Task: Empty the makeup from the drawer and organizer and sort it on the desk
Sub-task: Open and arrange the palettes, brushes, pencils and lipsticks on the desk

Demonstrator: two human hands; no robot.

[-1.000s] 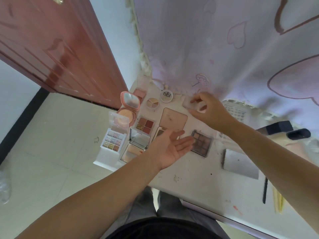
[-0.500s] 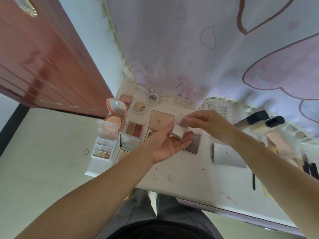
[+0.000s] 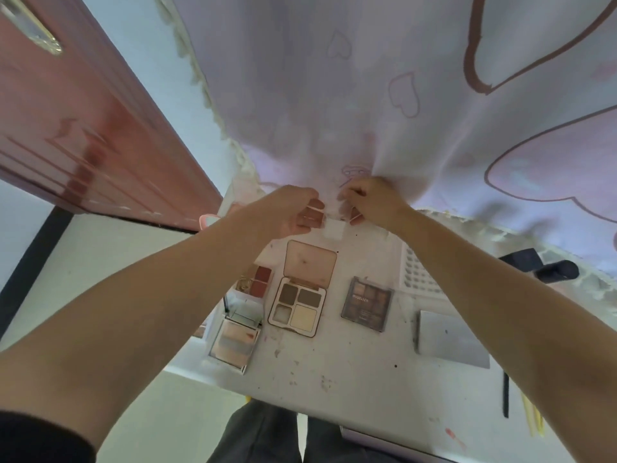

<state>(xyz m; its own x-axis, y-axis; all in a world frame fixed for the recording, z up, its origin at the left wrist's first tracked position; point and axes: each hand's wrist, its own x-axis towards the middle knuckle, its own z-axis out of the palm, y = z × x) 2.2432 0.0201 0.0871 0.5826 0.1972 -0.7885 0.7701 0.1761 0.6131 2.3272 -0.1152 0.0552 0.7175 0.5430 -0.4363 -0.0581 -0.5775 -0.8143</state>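
Holding a small white compact [image 3: 334, 228] up over the far edge of the desk [image 3: 350, 359], both hands meet at the twelve o'clock end of the scene. The left hand [image 3: 287, 212] pinches it from the nine o'clock side, fingers curled; the right hand [image 3: 370, 202] grips from three o'clock, fingers curled over its top. The compact hangs just between and below the fingertips, in front of the heart-print curtain [image 3: 384, 95]. Directly beneath, at six o'clock from the hands, an open four-pan palette [image 3: 298, 305] lies flat. A dark eyeshadow palette [image 3: 366, 303] sits just to its three o'clock, and a mirrored compact [image 3: 235, 343] lies toward seven o'clock, near the desk's edge.
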